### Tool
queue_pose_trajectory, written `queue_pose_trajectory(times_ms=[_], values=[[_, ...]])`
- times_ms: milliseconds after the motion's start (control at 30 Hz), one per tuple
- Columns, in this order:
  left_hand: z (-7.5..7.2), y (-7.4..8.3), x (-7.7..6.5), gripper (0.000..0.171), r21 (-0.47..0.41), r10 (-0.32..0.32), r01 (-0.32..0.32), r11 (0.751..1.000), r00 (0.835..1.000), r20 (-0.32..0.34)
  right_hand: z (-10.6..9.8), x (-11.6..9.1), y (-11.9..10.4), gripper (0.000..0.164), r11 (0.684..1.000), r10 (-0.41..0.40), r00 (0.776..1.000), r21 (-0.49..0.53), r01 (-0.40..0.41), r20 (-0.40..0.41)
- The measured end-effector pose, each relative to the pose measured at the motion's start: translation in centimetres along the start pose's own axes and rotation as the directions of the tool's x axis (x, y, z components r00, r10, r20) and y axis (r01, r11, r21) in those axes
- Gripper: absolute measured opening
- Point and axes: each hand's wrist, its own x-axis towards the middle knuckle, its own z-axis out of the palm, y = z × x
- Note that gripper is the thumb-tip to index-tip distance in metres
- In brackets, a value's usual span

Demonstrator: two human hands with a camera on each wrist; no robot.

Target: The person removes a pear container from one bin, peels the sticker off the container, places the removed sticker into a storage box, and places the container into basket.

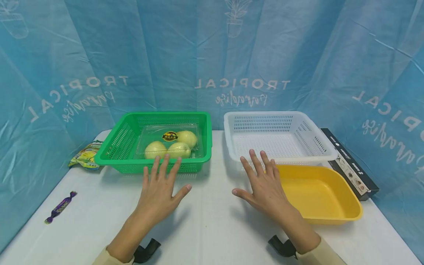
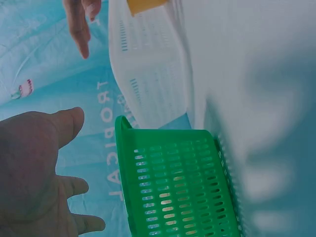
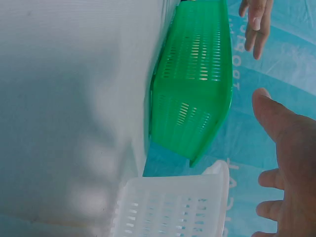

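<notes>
My left hand (image 1: 157,195) hovers palm down over the white table, fingers spread, its fingertips overlapping the front rim of the green basket (image 1: 154,162) in the head view. Inside that basket lies a clear plastic box (image 1: 154,129) with several pale yellow-green round fruits (image 1: 179,150) and a black and yellow label. My right hand (image 1: 265,189) is likewise spread and holds nothing. It is in front of the white basket (image 1: 281,160) and overlaps the left side of the yellow tray (image 1: 318,191). In the left wrist view, the green basket (image 2: 173,182) stands beyond the fingers.
A purple wrapped candy (image 1: 60,207) lies at the left of the table (image 1: 205,228). A yellow-green snack bag (image 1: 87,155) sits behind the green basket's left side. On the right, a long black box (image 1: 351,165) lies beside the white basket and yellow tray. Blue curtain (image 1: 179,55) encloses the table.
</notes>
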Motion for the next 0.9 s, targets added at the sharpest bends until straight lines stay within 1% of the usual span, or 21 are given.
queue_pose_trajectory(times_ms=[167,433,567,733,900], values=[[-0.1,-0.2,0.1,0.08,0.006,-0.001,0.001,1.0,1.0,-0.015,-0.2,0.3,-0.3,0.093,1.0,0.005,1.0,-0.008,-0.005,0.024],[-0.5,-0.8,0.3,0.079,0.005,-0.008,0.009,1.0,0.999,-0.031,-0.3,1.1,-0.9,0.09,1.0,-0.014,1.0,0.007,0.014,0.018],[-0.6,-1.0,0.3,0.078,0.001,-0.011,0.011,1.0,0.999,-0.04,-0.3,1.5,-1.3,0.089,1.0,-0.023,0.999,0.012,0.023,0.028],[-0.8,-1.4,0.3,0.077,-0.004,-0.008,0.008,1.0,0.998,-0.069,-0.3,2.0,-1.7,0.089,0.999,-0.026,0.999,0.031,0.025,0.04],[-1.0,-1.9,0.3,0.076,-0.018,-0.013,0.011,1.0,0.996,-0.086,-0.4,2.7,-2.2,0.089,0.998,-0.036,0.999,0.061,0.035,0.029]])
